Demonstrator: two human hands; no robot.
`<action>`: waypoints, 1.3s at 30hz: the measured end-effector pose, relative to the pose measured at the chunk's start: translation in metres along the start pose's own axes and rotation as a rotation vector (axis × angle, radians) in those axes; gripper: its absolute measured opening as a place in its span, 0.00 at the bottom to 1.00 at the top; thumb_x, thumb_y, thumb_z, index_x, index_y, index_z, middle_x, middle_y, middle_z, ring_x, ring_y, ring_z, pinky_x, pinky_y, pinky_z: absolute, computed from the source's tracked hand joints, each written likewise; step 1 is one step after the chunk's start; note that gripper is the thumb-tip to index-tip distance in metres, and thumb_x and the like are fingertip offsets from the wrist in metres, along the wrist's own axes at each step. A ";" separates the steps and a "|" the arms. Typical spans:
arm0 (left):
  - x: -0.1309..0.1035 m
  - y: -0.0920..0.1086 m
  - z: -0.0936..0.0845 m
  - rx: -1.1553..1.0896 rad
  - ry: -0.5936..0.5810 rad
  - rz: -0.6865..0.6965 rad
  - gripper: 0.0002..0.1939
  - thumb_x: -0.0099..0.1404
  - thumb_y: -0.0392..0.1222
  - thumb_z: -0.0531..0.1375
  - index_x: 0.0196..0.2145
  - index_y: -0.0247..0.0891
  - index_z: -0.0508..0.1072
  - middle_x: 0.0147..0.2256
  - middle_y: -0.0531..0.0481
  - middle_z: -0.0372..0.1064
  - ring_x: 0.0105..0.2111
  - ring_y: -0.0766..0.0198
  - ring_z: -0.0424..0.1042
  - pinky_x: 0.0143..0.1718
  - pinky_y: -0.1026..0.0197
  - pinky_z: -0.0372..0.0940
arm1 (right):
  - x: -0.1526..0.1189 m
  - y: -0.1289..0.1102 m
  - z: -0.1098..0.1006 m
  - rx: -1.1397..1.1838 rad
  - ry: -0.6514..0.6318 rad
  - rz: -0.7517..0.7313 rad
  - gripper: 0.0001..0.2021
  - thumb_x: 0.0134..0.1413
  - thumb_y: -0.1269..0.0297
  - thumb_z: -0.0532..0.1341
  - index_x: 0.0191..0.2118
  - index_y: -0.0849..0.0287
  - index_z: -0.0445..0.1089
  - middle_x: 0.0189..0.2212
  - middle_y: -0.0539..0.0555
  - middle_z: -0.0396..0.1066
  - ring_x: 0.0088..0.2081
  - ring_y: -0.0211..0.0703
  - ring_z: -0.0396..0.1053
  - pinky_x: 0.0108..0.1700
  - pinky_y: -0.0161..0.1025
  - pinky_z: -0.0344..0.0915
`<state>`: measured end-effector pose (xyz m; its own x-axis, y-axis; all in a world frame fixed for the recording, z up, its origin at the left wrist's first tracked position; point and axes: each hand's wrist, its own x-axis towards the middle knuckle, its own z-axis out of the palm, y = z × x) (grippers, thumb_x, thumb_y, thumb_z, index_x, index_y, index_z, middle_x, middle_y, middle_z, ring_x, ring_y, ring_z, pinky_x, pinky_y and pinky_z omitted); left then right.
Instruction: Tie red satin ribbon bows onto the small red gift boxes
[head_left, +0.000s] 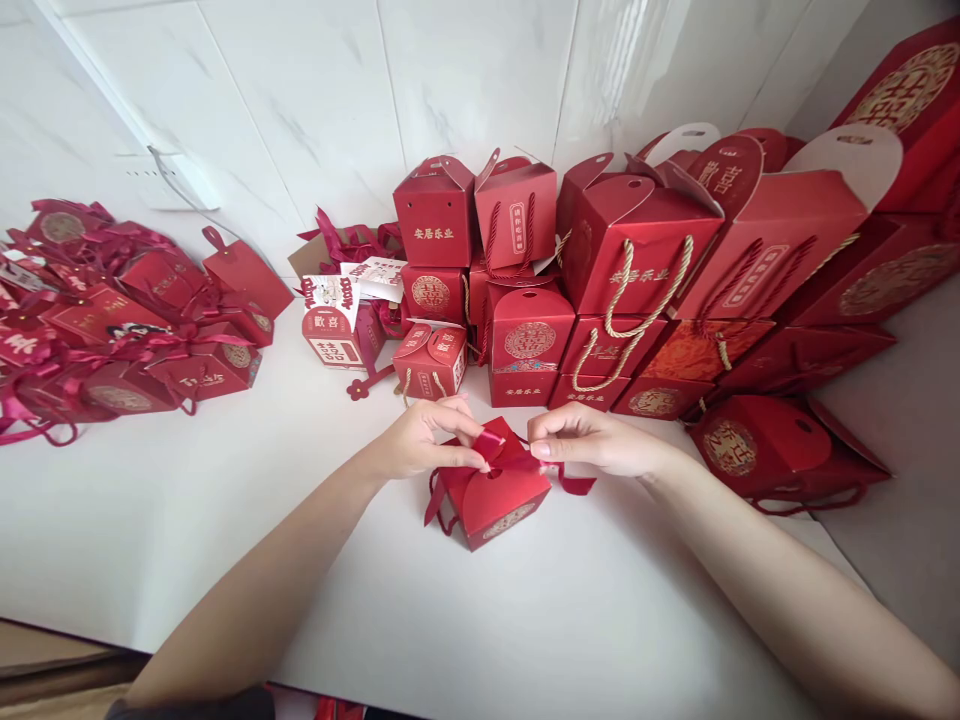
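Here at the near side of the group, a small red box (504, 505) sits on the smooth white table (420, 610), a gold pattern on its side. Both hands are on its glossy ribbon (517, 460): the left hand (442, 440) pinches one loop between thumb and fingers, the right hand (581, 442) closes narrowly on another part, a curled tail dangling beneath. Folded flaps hide what the box holds.

Just beyond, a small handled box (431, 362) with twisted cords stands beside a cream-and-red box (341, 340). Behind that, an open brown carton (309, 256) shows crimson ribbon inside. Over on the left, a heap of ribboned boxes (127, 320) spreads out, satiny bows tangled across their tops. To the right, stacked red boxes (637, 270) rise, some with gold rope handles, before the glossy, grey-veined tiled wall (480, 70).
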<state>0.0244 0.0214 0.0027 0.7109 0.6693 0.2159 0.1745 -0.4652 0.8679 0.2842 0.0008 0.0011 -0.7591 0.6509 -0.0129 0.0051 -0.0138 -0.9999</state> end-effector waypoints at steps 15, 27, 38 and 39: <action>0.003 0.000 0.006 0.099 -0.012 -0.057 0.15 0.52 0.47 0.71 0.36 0.37 0.81 0.24 0.51 0.73 0.32 0.63 0.69 0.63 0.45 0.47 | 0.009 0.005 0.015 -0.134 0.104 -0.186 0.11 0.59 0.62 0.62 0.45 0.58 0.77 0.34 0.52 0.72 0.34 0.37 0.66 0.37 0.36 0.63; 0.001 0.002 0.005 0.109 -0.019 -0.084 0.17 0.52 0.48 0.71 0.37 0.36 0.80 0.29 0.51 0.70 0.32 0.65 0.66 0.44 0.57 0.63 | 0.012 -0.006 0.035 -0.729 0.204 -0.322 0.11 0.62 0.69 0.58 0.48 0.55 0.73 0.33 0.50 0.71 0.30 0.36 0.64 0.40 0.39 0.61; -0.001 0.008 0.009 0.002 -0.006 -0.127 0.09 0.60 0.44 0.65 0.34 0.36 0.79 0.27 0.48 0.74 0.33 0.62 0.71 0.40 0.58 0.66 | 0.007 -0.010 0.035 -0.558 0.274 -0.169 0.13 0.59 0.58 0.62 0.48 0.55 0.66 0.31 0.49 0.67 0.29 0.38 0.64 0.34 0.36 0.62; -0.001 0.007 0.010 0.009 -0.007 -0.117 0.09 0.60 0.44 0.65 0.34 0.36 0.79 0.26 0.48 0.75 0.33 0.61 0.72 0.41 0.57 0.66 | 0.007 -0.008 0.035 -0.531 0.314 -0.155 0.12 0.58 0.56 0.63 0.45 0.56 0.67 0.32 0.50 0.67 0.31 0.39 0.65 0.35 0.36 0.62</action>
<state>0.0316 0.0114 0.0043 0.6901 0.7152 0.1103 0.2622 -0.3892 0.8831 0.2563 -0.0207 0.0096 -0.5504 0.8077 0.2113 0.2934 0.4241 -0.8568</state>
